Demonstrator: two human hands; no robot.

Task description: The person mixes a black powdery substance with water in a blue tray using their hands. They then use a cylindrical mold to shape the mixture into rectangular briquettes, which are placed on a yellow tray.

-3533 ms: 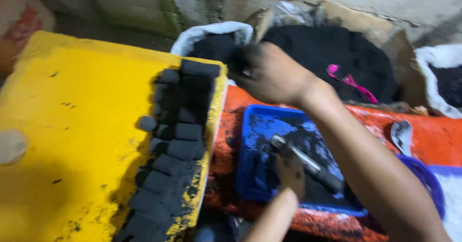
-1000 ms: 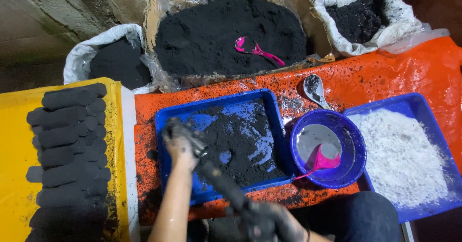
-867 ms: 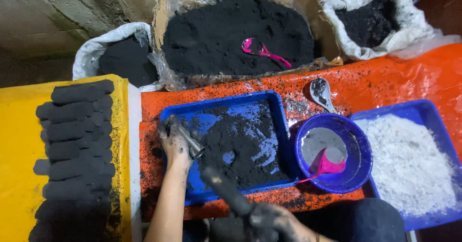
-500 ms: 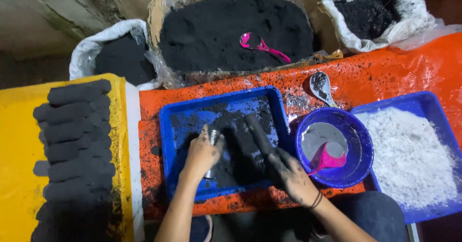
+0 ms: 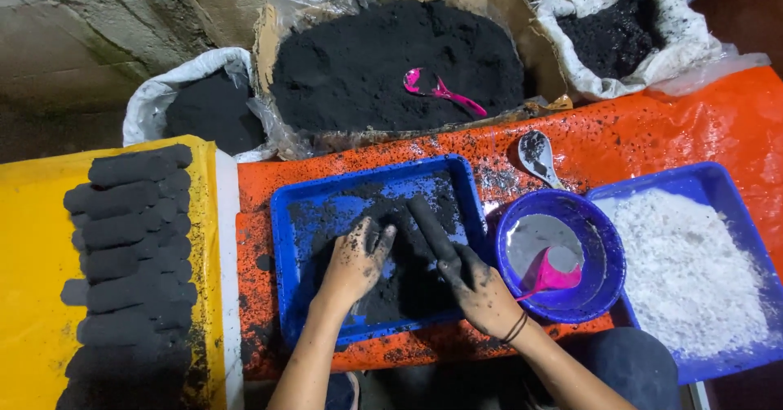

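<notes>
A blue tray point(image 5: 285, 214) on the orange sheet holds a layer of black powder point(image 5: 408, 283). My left hand point(image 5: 355, 263), dusted black, rests palm down on that powder with its fingers spread. My right hand point(image 5: 479, 286) grips the lower end of a dark tube point(image 5: 428, 224). The tube lies slanted over the powder, its far end pointing up and to the left. The two hands sit close together in the tray, apart from each other.
Black cylindrical briquettes point(image 5: 130, 247) are stacked on a yellow board point(image 5: 33, 296) at left. Right of the tray stand a blue bowl point(image 5: 608, 271) with a pink scoop point(image 5: 550, 278) and a tray of white powder point(image 5: 693, 271). Behind are a box of black powder point(image 5: 391, 59), two sacks and a metal spoon point(image 5: 537, 155).
My right hand left the briquette stack on the yellow board. Both hands then lowered the tube into the blue tray. My left hand let go of its end and now lies on the powder.
</notes>
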